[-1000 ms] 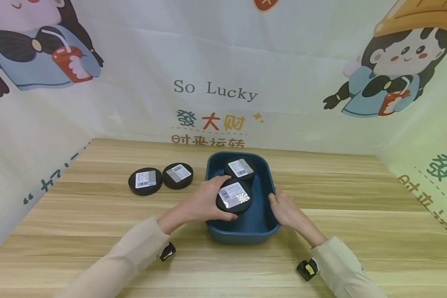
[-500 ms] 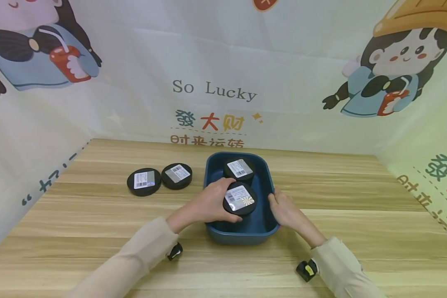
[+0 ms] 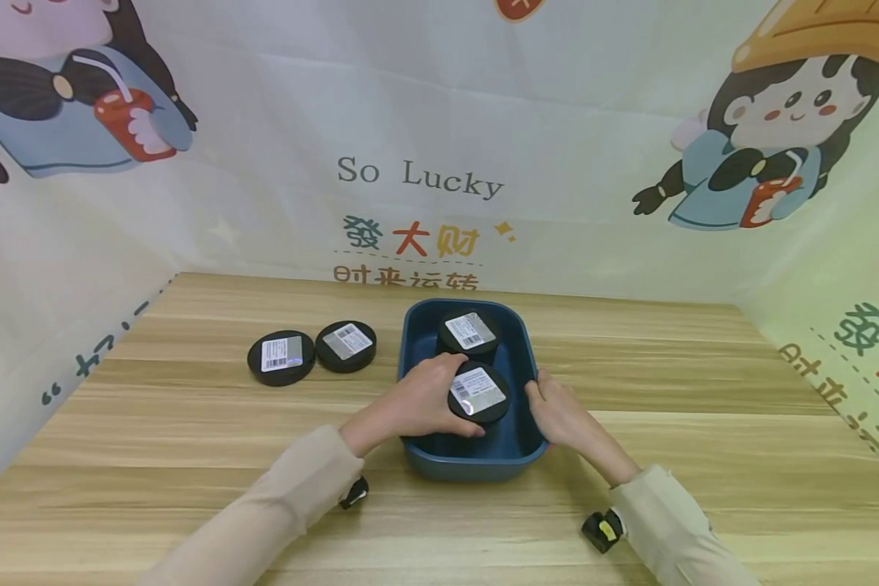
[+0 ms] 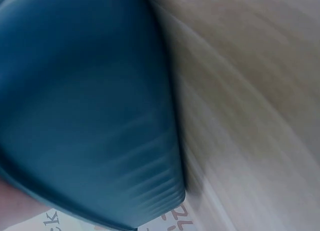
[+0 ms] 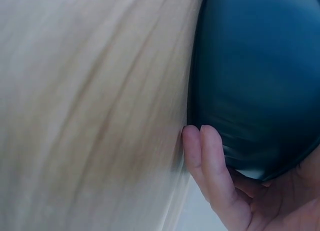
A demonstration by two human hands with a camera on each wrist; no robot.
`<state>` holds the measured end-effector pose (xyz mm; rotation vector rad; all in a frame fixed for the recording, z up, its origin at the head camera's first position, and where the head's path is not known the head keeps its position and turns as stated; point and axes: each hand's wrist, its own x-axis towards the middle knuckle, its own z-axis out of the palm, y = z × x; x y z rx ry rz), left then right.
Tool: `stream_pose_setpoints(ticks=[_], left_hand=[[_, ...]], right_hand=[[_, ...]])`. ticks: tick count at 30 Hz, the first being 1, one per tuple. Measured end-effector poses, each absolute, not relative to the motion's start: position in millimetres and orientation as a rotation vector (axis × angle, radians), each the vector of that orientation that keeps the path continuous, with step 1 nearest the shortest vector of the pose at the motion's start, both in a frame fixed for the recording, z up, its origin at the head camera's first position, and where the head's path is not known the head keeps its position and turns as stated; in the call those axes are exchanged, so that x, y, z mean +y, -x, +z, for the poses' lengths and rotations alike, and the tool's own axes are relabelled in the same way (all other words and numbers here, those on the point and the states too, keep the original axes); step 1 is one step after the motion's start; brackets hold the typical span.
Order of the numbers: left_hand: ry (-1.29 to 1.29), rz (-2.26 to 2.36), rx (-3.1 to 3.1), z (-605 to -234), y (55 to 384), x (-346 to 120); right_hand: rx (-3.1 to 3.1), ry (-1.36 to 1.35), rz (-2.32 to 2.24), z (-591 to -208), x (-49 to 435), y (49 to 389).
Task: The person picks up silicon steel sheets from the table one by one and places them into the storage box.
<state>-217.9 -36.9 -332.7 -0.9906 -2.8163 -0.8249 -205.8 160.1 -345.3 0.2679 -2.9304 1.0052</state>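
Observation:
A deep blue rectangular bin with rounded corners stands on the table. My left hand reaches over its left rim and grips a flat round black disc with a white and silver label, thumb at the near side and fingers at the far side. The disc is inside the bin's outline, toward the middle. Behind it in the bin lies another black labelled disc. My right hand holds the bin's right side, thumb at the rim; in the right wrist view its fingers lie against the outer wall.
Two more black discs, a left one and a right one, lie side by side on the wooden table left of the bin. A printed cloth hangs at the back and along both sides.
My left hand has carried the disc a little to the right and toward me, lower into the bin. My right hand has kept its place on the bin.

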Motion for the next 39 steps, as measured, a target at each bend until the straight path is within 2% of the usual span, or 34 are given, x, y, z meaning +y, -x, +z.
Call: stream_pose_setpoints(ticks=[39], left_hand=[[0.75,-0.572,-3.078,-335.9,216.6,-16.4]], right_hand=[[-2.967,-0.224,1.124,-346.7,160.7,207.4]])
